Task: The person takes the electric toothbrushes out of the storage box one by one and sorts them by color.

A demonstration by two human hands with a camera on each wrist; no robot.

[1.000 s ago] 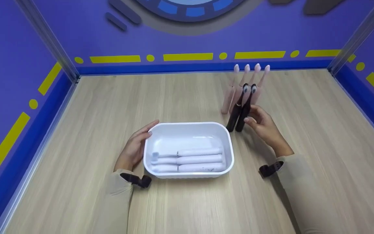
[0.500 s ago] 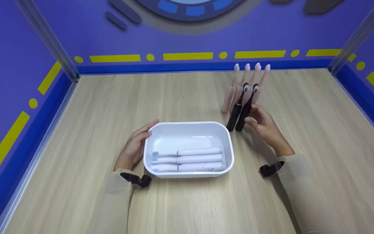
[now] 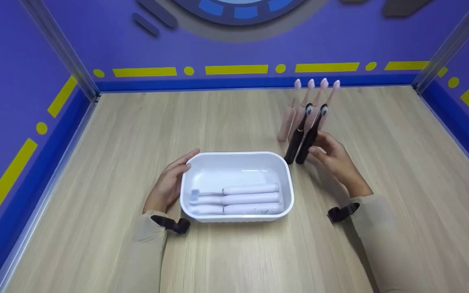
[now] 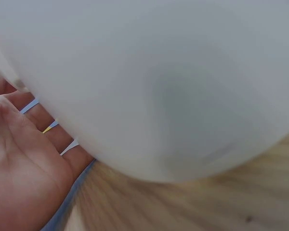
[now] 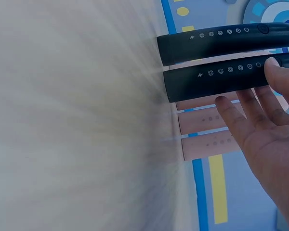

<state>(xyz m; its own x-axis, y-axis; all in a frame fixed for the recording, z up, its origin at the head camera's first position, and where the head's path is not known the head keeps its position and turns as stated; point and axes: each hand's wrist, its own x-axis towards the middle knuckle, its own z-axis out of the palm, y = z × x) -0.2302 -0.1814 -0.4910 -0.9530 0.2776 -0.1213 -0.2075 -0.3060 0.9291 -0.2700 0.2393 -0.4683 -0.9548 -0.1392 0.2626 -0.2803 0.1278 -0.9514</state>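
Observation:
My left hand (image 3: 167,183) holds the left side of a white plastic basin (image 3: 236,218), its thumb at the rim and its fingers along the outer wall. In the left wrist view the basin (image 4: 183,96) covers part of those fingers. Several white electric toothbrushes (image 3: 250,198) lie side by side inside. To the basin's right, my right hand (image 3: 334,158) pinches the right-hand black electric toothbrush (image 3: 307,140), which stands on its base leaning a little right. The right wrist view shows the thumb on the front of this black toothbrush (image 5: 216,77) and fingers behind it.
A second black electric toothbrush (image 3: 294,146) stands just left of the held one, near the basin's corner. Behind them several pink electric toothbrushes (image 3: 286,124) stand in a row. Blue-purple panels (image 3: 234,53) enclose the wooden table (image 3: 145,122) at the back and sides.
The top of the right-hand black toothbrush has tipped slightly to the right, away from the other black one. My right hand has shifted slightly right with it; the left hand and basin stay put.

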